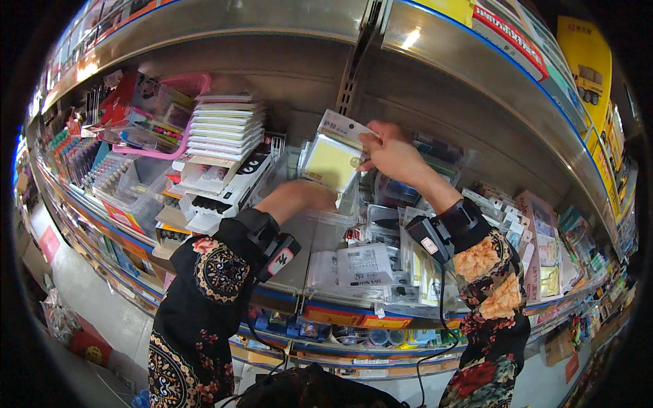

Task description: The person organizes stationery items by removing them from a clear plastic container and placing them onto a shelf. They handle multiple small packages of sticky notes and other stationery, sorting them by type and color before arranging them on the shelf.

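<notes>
My right hand (387, 148) pinches a flat pack of yellow sticky notes (334, 158) by its upper right side. The pack has a white printed header with a hang hole and is held tilted over a clear plastic bin (334, 217). My left hand (303, 196), blurred, lies palm down at the pack's lower edge; whether its fingers grip anything is hidden. In front of the bin, several more packs of sticky notes (365, 265) lie face down in clear wrapping. Other small blister packs (382, 222) lie below my right hand.
To the left rise a neat stack of flat packs (224, 127), open cartons (209, 199) and a pink basket (181, 148) of stationery. A pink box (541, 245) stands at right. A metal shelf (459, 66) overhangs the goods. Cables hang from both wrist devices.
</notes>
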{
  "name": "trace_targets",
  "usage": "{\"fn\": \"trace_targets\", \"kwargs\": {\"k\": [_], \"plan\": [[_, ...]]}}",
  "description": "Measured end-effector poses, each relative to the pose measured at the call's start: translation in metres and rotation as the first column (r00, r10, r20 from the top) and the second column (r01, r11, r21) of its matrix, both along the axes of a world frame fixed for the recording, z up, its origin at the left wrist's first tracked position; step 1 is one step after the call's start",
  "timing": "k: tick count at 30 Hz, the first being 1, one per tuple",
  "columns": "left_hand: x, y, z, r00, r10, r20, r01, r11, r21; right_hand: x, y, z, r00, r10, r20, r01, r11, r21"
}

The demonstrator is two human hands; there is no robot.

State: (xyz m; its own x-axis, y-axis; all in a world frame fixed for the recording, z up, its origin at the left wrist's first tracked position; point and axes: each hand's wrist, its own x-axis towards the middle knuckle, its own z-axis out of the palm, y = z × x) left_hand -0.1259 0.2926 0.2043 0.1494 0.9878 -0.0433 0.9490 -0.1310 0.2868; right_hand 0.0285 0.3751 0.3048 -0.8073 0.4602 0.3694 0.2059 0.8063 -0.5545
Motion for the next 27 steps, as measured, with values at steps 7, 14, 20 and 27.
{"fn": "trace_targets", "kwargs": {"k": [7, 14, 20, 27], "plan": [[0.01, -0.01, 0.01, 1.0, 0.03, 0.007, -0.03, 0.996, 0.082, -0.007, 0.004, -0.021, 1.0, -0.008, 0.009, 0.006, 0.984, 0.177], [0.023, -0.021, 0.031, 0.991, 0.129, -0.038, -0.129, 0.992, -0.003, -0.007, -0.014, -0.029, 0.999, -0.001, 0.052, -0.015, 0.955, 0.296], [0.023, -0.01, 0.018, 0.967, 0.255, -0.005, -0.252, 0.961, 0.114, -0.005, -0.026, -0.031, 0.987, 0.083, 0.139, -0.144, 0.837, 0.529], [0.018, -0.013, 0.017, 0.991, 0.133, 0.001, -0.133, 0.989, 0.063, 0.073, -0.072, 0.02, 0.909, 0.204, 0.364, -0.321, 0.9, 0.295]]}}
